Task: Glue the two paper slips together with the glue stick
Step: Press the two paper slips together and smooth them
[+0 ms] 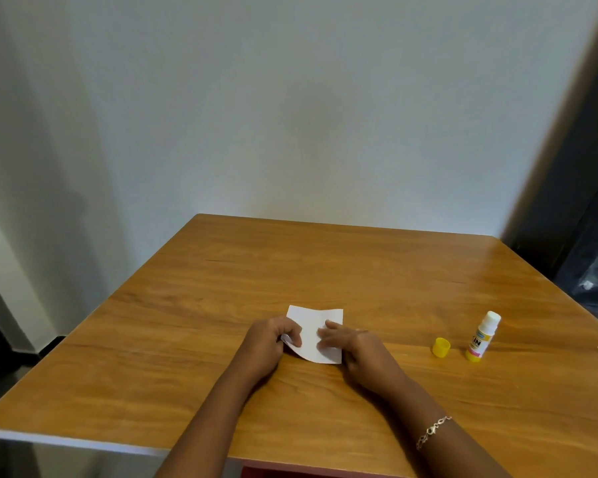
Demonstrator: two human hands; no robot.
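Note:
A white paper slip [314, 326] lies near the middle of the wooden table [290, 263], slightly curled. A second slip's edge peeks out beneath it at its left side, under my fingers. My left hand [268, 341] pinches the left edge of the paper between thumb and fingers. My right hand [346, 339] rests flat on the right part of the slip, fingers spread and pressing down. The glue stick [482, 336] stands upright and uncapped to the right, its white tip showing. Its yellow cap [441, 347] sits on the table just left of it.
A pale wall rises directly behind the table's far edge. A dark doorway or cabinet stands at the right. A bracelet is on my right wrist [432, 431].

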